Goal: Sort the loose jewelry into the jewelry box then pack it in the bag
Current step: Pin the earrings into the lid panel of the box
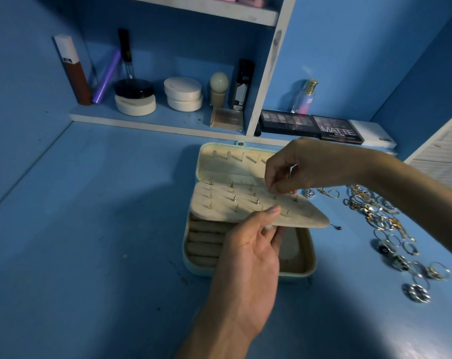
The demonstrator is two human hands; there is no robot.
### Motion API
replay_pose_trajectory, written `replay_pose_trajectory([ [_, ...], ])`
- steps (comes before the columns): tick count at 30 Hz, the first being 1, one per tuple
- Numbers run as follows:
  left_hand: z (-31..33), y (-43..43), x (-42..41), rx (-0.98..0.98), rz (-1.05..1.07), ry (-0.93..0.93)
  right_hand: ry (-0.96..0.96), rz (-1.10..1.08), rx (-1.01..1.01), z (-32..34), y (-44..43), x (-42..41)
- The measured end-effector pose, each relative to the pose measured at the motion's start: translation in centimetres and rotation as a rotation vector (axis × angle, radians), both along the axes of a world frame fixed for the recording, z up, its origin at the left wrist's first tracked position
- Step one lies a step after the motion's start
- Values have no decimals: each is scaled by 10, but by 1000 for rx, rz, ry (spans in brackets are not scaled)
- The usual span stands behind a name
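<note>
A pale green jewelry box [310, 265] lies open on the blue table, its lid [227, 161] leaning back. My left hand [248, 257] holds up the beige earring panel [245, 206] by its front edge; several earring posts stick through it. My right hand [297, 167] pinches a small earring at the panel's far right side; the piece is mostly hidden by my fingers. Below the panel are the box's ring rolls [204, 239]. Loose rings and chains [385, 224] lie scattered on the table to the right. A single pin earring [337, 227] lies by the panel's corner.
A white shelf [152, 123] behind the box holds compacts [183, 93], tubes and bottles. Eyeshadow palettes [313, 125] and a perfume bottle [304, 98] sit at the back right. A white slatted surface [440, 156] is at the far right. No bag is in view.
</note>
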State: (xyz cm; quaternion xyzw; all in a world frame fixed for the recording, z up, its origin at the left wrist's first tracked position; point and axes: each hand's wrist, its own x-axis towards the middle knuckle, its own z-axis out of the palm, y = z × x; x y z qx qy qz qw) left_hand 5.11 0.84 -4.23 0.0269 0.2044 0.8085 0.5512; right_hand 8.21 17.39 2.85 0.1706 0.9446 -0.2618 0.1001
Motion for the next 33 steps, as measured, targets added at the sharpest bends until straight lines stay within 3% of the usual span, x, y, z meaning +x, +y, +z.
replay_pose_trajectory([
  [5, 0, 0, 1, -18, 16, 1, 5, 50, 107, 2, -2, 0],
  [10, 0, 0, 1, -5, 1, 25, -15, 15, 12, 7, -1, -1],
  [21, 0, 1, 0, -17, 18, 6, -70, -2, 47, 1, 1, -5],
  [33, 1, 0, -1, -12, -28, 43, -186, -149, -62, 4, -5, -15],
])
